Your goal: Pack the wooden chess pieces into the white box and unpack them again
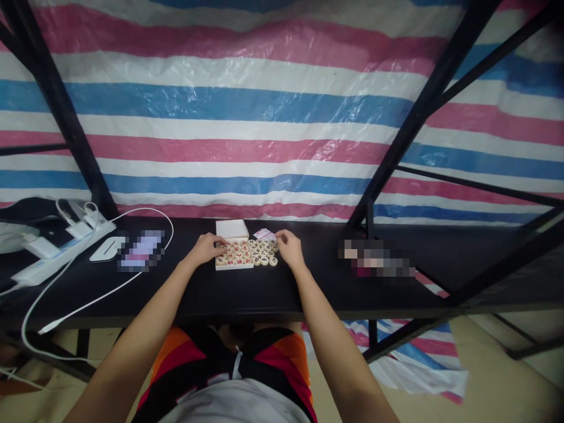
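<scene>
A white box [235, 266] stands in the middle of the black desk, filled with round xiangqi pieces, mostly with red characters. My left hand [206, 248] reaches over the box's left side; its thumb and fingertips close around a xiangqi piece [225, 247] with a dark mark. Just right of the box lie loose xiangqi pieces [263, 254] with black characters, grouped on the desk. At their right edge is my right hand [291, 248], fingers curled together; what they hold, if anything, I cannot make out. Behind the box sits its white lid [231, 228].
A small white and pink card [263, 234] lies behind the loose pieces. On the left are a power strip [61, 252], a white cable [103, 292], a white flat device [106, 249] and a blurred phone-like object [141, 251]. Black metal posts [396, 135] frame the desk [211, 296].
</scene>
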The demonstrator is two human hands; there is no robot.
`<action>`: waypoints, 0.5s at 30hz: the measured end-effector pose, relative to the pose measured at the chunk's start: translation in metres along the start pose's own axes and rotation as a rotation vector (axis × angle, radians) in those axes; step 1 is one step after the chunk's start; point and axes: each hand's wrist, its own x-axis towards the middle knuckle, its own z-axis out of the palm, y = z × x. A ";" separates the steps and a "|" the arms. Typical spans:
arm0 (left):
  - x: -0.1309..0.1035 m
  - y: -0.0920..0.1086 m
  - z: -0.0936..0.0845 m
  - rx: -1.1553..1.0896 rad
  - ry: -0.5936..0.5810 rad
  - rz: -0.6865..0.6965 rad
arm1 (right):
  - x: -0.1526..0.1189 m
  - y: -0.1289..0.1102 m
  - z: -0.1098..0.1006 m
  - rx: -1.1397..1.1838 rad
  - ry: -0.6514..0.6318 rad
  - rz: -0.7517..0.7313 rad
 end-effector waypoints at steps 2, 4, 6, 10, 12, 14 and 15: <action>-0.001 0.005 0.001 -0.055 0.045 0.014 | -0.004 -0.016 0.007 -0.004 -0.030 -0.078; -0.002 0.015 0.003 -0.111 0.092 0.062 | -0.010 -0.032 0.014 0.010 -0.162 -0.181; -0.004 0.028 0.006 -0.168 0.106 0.147 | -0.017 -0.046 0.019 0.043 -0.259 -0.277; -0.010 0.047 0.015 -0.241 0.133 0.335 | -0.028 -0.065 0.020 0.078 -0.336 -0.355; -0.012 0.051 0.020 -0.245 0.164 0.415 | -0.030 -0.069 0.019 0.108 -0.340 -0.345; -0.012 0.052 0.023 -0.241 0.177 0.481 | -0.030 -0.069 0.020 0.178 -0.354 -0.320; -0.012 0.051 0.024 -0.237 0.177 0.504 | -0.029 -0.068 0.021 0.217 -0.361 -0.308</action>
